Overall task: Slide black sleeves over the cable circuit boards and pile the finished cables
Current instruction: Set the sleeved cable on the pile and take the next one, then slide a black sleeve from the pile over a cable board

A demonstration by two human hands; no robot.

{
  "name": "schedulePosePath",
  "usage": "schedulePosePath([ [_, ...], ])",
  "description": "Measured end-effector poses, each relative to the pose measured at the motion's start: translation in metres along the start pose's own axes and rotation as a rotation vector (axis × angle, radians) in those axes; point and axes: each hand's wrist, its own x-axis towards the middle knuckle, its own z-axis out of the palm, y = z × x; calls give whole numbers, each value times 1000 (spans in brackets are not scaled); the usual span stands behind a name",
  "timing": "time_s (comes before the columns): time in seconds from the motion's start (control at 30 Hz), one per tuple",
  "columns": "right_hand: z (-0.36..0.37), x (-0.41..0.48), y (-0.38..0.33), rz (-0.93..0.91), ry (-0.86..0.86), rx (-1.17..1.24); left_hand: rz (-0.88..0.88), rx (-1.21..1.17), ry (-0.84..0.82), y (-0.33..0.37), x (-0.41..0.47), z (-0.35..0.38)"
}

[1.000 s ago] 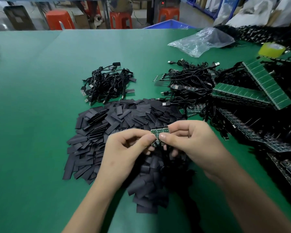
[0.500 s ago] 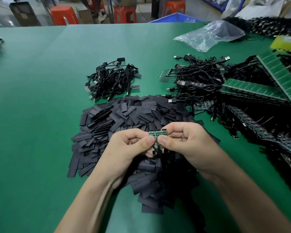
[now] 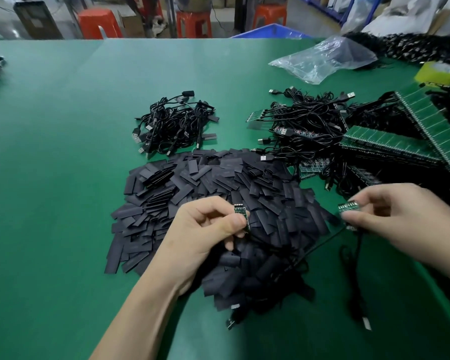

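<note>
Matt black sleeves point(image 3: 218, 193), matt green tabletop point(image 3: 63, 178), glossy clear plastic bag point(image 3: 322, 58).

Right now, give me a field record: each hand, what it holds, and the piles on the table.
left hand: pinches a bare green circuit board
right hand: pinches a second circuit board; its cable trails onto the table
black sleeves: loose heap under and beyond the hands
sleeved cables: small pile behind the heap
unsleeved cables: tangle to the right
green panels: stacked far right

L hand point(image 3: 205, 227) & R hand point(image 3: 395, 219) apart, each pinching a board point(image 3: 240, 213) w/ thumb+forefinger.
</note>
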Motion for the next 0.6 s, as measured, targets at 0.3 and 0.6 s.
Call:
schedulePosePath([
  [0.3, 18, 3, 4, 128, 111, -200, 46, -380, 146, 11, -1, -5],
  [0.6, 74, -33, -97, -354, -394, 633, 167, 91, 323, 3, 0, 5],
])
